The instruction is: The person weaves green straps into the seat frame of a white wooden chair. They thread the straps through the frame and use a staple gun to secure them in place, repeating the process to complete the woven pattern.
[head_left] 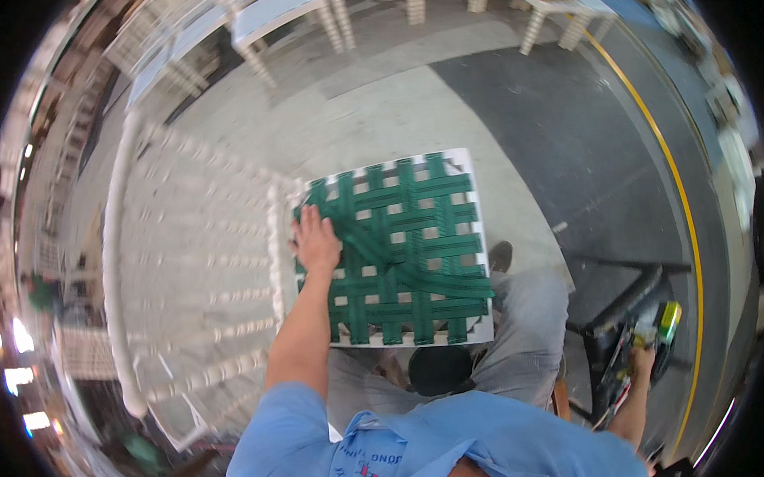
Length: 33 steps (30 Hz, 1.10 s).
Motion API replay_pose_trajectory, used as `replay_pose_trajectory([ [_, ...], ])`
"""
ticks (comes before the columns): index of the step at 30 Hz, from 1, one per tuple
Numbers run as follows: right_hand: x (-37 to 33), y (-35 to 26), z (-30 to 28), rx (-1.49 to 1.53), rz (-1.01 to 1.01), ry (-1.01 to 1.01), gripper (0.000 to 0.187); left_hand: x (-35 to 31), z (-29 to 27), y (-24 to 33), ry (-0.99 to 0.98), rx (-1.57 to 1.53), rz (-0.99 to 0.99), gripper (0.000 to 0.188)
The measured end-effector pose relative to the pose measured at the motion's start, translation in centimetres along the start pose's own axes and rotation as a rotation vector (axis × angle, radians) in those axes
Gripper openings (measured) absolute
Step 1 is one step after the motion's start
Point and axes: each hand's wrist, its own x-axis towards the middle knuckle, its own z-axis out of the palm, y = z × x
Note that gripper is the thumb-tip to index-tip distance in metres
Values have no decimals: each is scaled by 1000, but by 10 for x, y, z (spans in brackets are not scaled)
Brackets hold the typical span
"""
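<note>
A white chair seat frame (pixel 479 210) lies before me, crossed by woven green webbing (pixel 418 199). A loose green strap (pixel 442 280) runs slantwise over the weave and bends near the middle. My left hand (pixel 316 241) rests flat on the webbing at the seat's left side, fingers spread. To the left rises the chair's white back (pixel 121 247) with bobbin-turned spindles. Far out to the right, my right hand (pixel 643 361) is closed at a yellow-green tool (pixel 669 321) over a black stand (pixel 605 348). The tool's exact kind is unclear, and my fingers are partly hidden.
Between my legs is a dark round stool top (pixel 440 371). White furniture (pixel 278 19) with turned legs lines the far side, and a white table (pixel 588 4) stands far right. A yellow floor line (pixel 679 186) curves down the right. Shelving and clutter fill the left edge.
</note>
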Motion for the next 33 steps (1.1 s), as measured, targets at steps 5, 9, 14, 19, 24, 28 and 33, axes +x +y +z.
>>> replay_pose_trajectory([
  [5,-27,-102,48,-88,-336,-239,66,-10,10,-24,63,-22,2,56],
  [9,-76,-233,125,-106,-361,-555,59,-12,19,-27,146,-84,0,57],
  [14,-213,-376,298,-85,-558,-1091,49,-11,19,-36,176,-198,-22,58],
  [19,-313,-410,471,-191,-594,-1353,43,-8,16,-37,196,-268,1,57],
  [24,-376,-412,569,-298,-548,-1453,39,-9,15,-45,191,-365,-24,57],
  [28,-387,-405,603,-363,-597,-1414,37,-8,13,-46,146,-402,-44,58],
  [33,-390,-399,620,-407,-602,-1398,32,-9,12,-47,123,-419,-51,58],
])
